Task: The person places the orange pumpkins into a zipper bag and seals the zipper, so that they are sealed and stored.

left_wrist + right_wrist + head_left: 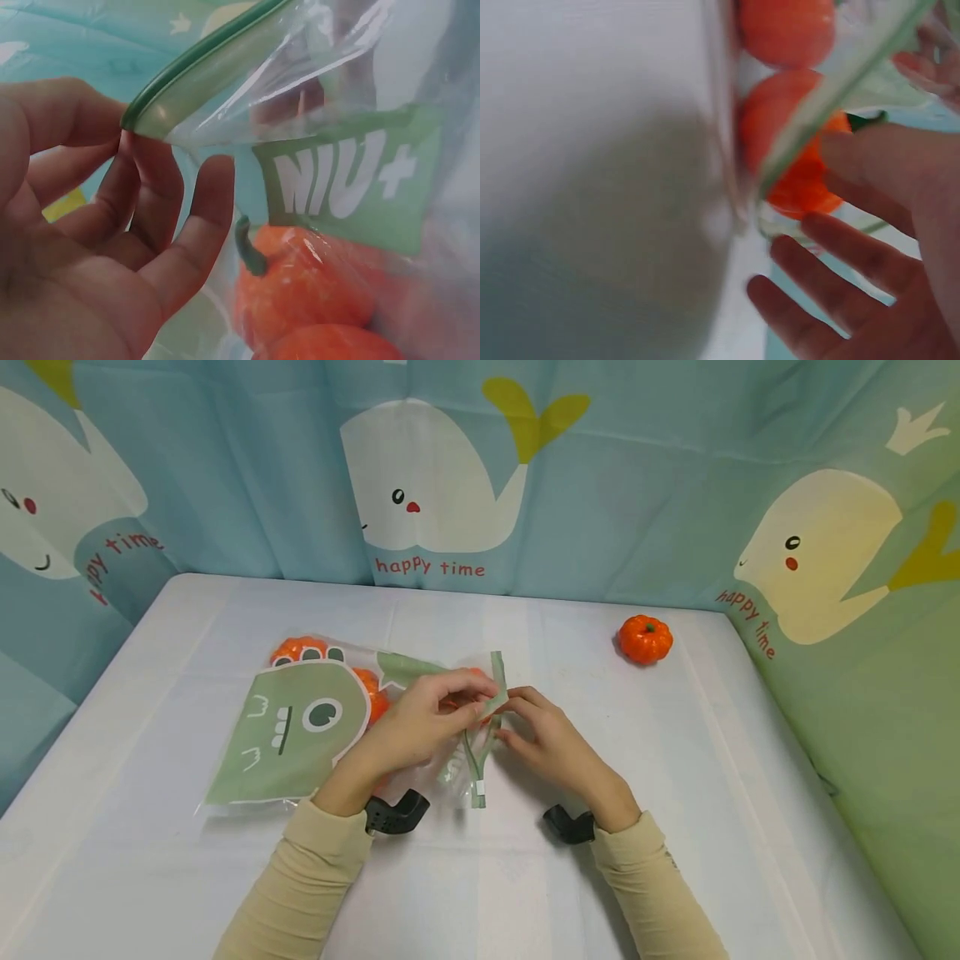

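A clear zip bag [262, 768] with a green one-eyed monster print lies on its side, its mouth facing right. Several small orange toy pumpkins [300, 277] show through the plastic. My left hand [420, 718] pinches the green zip edge [202, 60] between thumb and fingers, holding it up. Just right of the mouth is my right hand [551, 743], its fingertips right at the lower rim. Its fingers [832, 292] are spread apart in the right wrist view, with a pumpkin [802, 180] inside the mouth beyond them. A white slider [480, 787] sits near the zip's front end.
One orange toy pumpkin [645, 639] stands alone at the back right of the white table [750, 860]. Behind the table hangs a blue curtain [645, 510] with whale prints. Each wrist carries a black camera, the right one [568, 825] close above the table.
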`<state>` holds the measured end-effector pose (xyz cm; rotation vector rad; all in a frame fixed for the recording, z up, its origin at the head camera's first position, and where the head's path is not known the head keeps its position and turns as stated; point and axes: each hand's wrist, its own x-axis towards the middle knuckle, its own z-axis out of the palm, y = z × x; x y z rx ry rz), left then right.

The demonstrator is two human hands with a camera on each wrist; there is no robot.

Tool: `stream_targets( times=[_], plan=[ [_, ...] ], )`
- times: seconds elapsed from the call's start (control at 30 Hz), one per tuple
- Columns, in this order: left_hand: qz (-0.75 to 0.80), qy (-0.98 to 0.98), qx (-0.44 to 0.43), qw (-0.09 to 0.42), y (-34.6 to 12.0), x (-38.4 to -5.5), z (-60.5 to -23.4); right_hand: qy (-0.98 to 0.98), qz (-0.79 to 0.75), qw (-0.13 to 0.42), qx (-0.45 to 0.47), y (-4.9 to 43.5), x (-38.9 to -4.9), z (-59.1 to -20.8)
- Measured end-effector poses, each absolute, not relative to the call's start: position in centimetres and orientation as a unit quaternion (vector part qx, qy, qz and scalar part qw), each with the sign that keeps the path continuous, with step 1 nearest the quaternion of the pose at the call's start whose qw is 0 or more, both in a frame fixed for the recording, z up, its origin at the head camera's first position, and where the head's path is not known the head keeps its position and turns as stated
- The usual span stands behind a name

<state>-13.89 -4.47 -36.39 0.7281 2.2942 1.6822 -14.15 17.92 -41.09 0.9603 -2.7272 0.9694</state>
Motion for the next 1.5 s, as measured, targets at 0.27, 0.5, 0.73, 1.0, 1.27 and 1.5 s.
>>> stream_targets(
  times=[0.27,0.5,0.73,1.0,1.27,1.5],
  plan=[
    [0.546,0.770,0.305,0.128,-4.1,-13.8,-36.7,-0.897,0.297,0.009,0.329,18.1,-13.8,-40.3],
    [0.556,0.759,0.315,0.127,-4.2,-13.7,-36.7,-0.892,0.310,-0.002,0.329,18.5,-13.8,-40.1],
    [0.577,0.753,0.293,0.116,-5.0,-13.9,-36.2,-0.883,0.346,0.002,0.317,19.6,-13.9,-39.6],
    [0.575,0.751,0.301,0.123,-4.7,-13.8,-36.4,-0.868,0.362,0.007,0.339,18.8,-13.9,-39.8],
    [0.573,0.740,0.330,0.123,-4.5,-13.7,-36.4,-0.881,0.342,0.002,0.327,18.3,-14.3,-40.8],
    [0.605,0.734,0.295,0.095,-4.5,-13.7,-36.2,-0.875,0.412,-0.022,0.255,18.2,-14.2,-41.0]
  ],
)
